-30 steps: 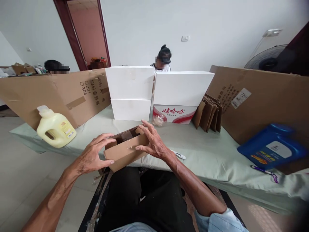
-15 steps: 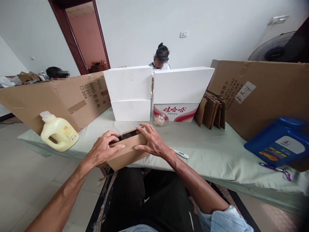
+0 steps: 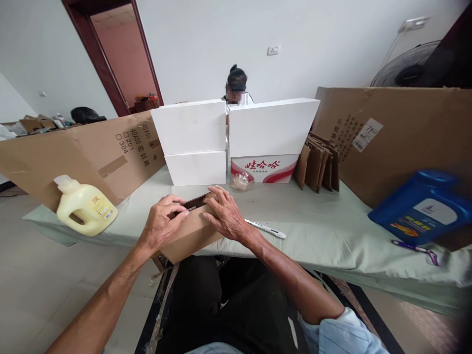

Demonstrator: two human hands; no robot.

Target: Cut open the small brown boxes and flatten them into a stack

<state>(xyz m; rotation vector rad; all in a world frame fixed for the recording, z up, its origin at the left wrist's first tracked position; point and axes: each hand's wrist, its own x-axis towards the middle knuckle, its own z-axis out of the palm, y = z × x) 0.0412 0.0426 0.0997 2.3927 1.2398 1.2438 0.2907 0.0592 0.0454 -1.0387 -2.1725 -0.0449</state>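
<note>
A small brown cardboard box [image 3: 195, 237] is tilted at the table's front edge, close to my lap, with a narrow opening along its top. My left hand [image 3: 162, 222] grips its left end, the thumb on the near face and fingertips at the opening. At the right end my right hand [image 3: 225, 215] holds the upper edge, its fingers bent over the top. Something dark shows inside, but I cannot make it out. Just right of my right wrist lies a white utility knife [image 3: 266, 229] on the green cloth.
White boxes [image 3: 190, 128] stand stacked at the back beside a red-and-white carton [image 3: 291, 169]. Crumpled clear tape [image 3: 240, 181] lies before them. Folded cardboard pieces [image 3: 317, 164], large cartons [image 3: 401, 132], a yellow jug [image 3: 86, 206] and a blue jug [image 3: 420, 209] flank the space. A person [image 3: 238, 93] sits opposite.
My left thumb has moved from the box's near face toward the opening, and my right fingers have shifted slightly along the upper edge. The whole view has shifted a little.
</note>
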